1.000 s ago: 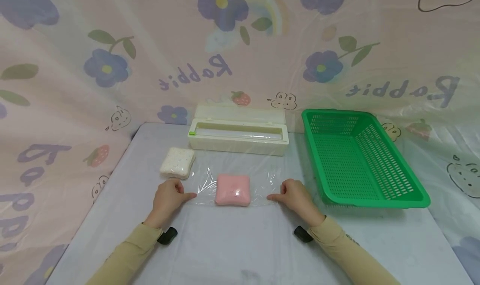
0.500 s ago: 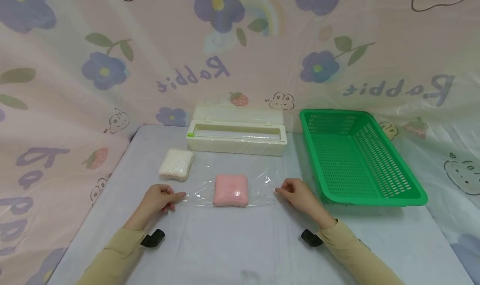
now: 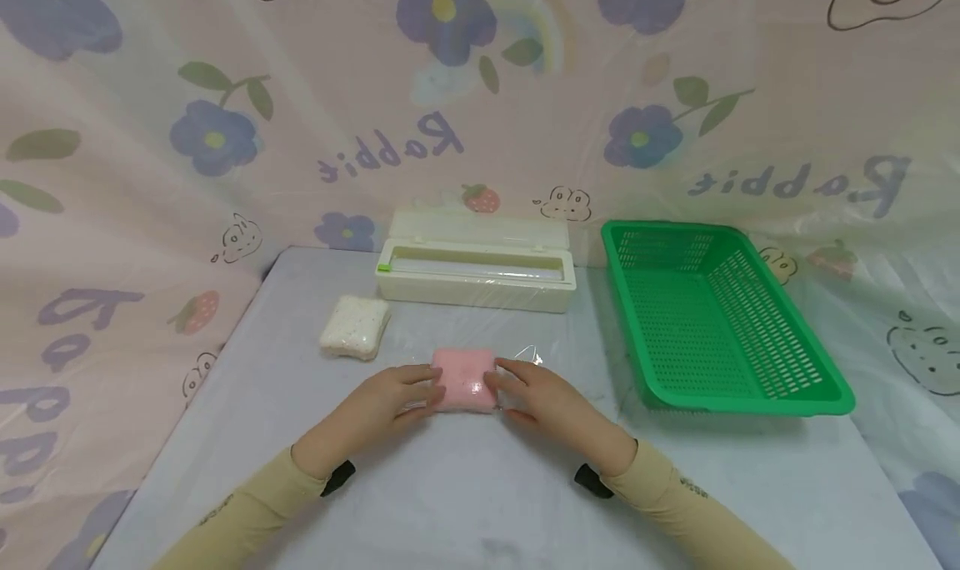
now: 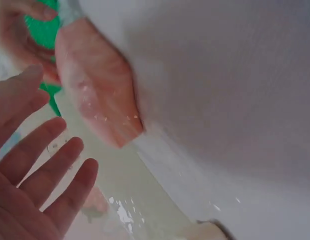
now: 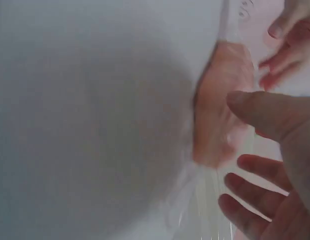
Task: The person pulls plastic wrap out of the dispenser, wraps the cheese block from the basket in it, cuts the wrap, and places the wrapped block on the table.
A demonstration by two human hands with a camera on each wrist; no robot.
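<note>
Presently I log, from my remote seat, one pink rounded-square block (image 3: 465,380), flat on the white-covered table (image 3: 465,495), centred between two hands. Clear film (image 3: 531,355) shows glossy creases beside its right edge.

Left hand (image 3: 382,405): set apart from the other, fingers extended and spread, palm turned toward the block; in the head view, fingertips overlap its left edge. Right hand (image 3: 553,399): likewise loose and spread, mirrored at the right edge. Neither is clamped on anything; whether the fingertips touch the block, I cannot tell.

One white speckled block (image 3: 355,327), shiny-surfaced, beyond the left hand and well apart from it.

One cream cling-film dispenser (image 3: 476,293), long, behind the pink block; lid (image 3: 480,227) raised, white roll (image 3: 476,268) inside, green slider (image 3: 385,267) at the left end.

One green perforated plastic basket (image 3: 750,405), on the right.

Two khaki sleeves (image 3: 255,503), with a black device (image 3: 337,478) near each cuff. One floral, rabbit-printed backdrop (image 3: 300,53) behind.
</note>
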